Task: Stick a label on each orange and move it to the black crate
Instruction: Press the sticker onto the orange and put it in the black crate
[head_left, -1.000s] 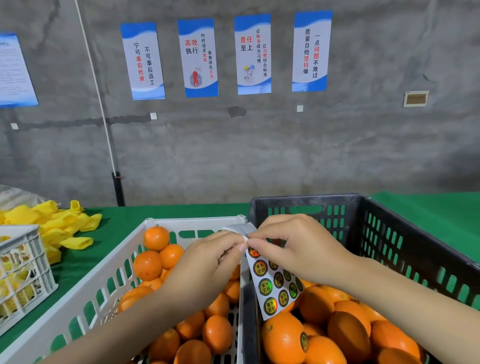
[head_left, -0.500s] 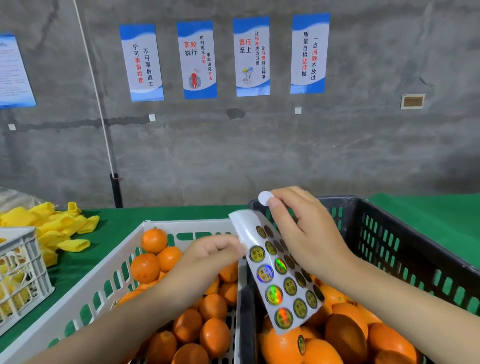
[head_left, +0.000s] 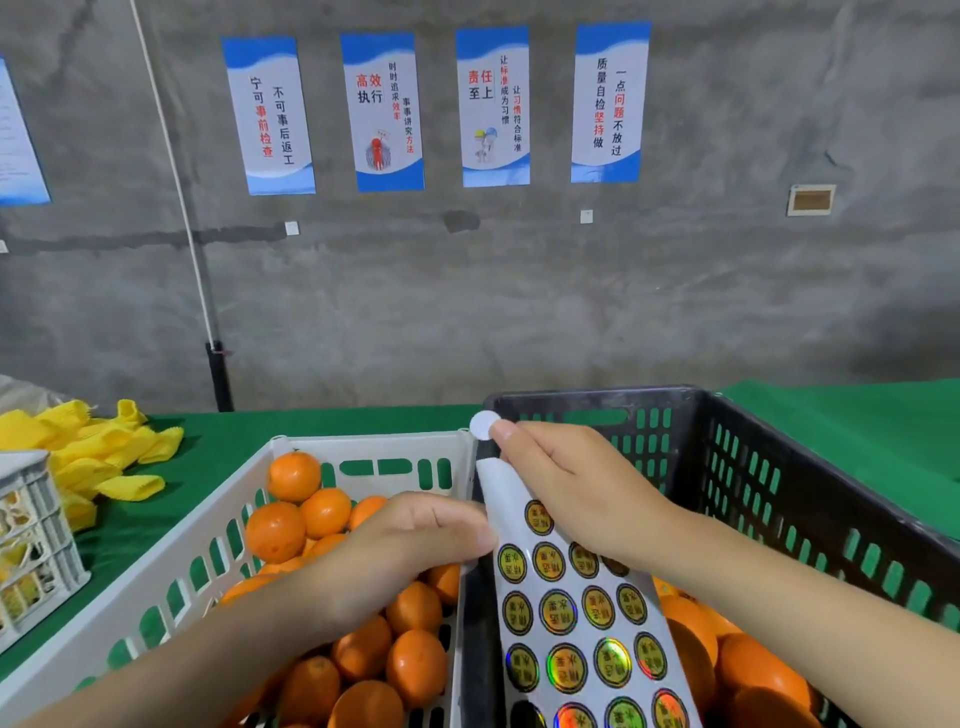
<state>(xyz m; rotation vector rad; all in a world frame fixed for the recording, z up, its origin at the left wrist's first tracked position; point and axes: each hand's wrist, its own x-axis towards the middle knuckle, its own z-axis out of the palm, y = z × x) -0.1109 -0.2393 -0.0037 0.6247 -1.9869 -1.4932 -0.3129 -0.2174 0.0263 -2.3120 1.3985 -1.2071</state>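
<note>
label sheet (head_left: 576, 623) btm cut off, txt blurry

The sticker sheet (head_left: 582, 623) is smooth, glossy backing paper, and its round stickers have a shiny holographic foil finish. The peeled label (head_left: 484, 425) shows a plain matt white back. The left white crate (head_left: 363, 442) and right black crate (head_left: 587, 397) are moulded plastic. The oranges (head_left: 293, 475) have faintly shiny, dimpled peel. Green cloth (head_left: 337, 421) covers the table. The far wall (head_left: 519, 312) is rough concrete.
</note>
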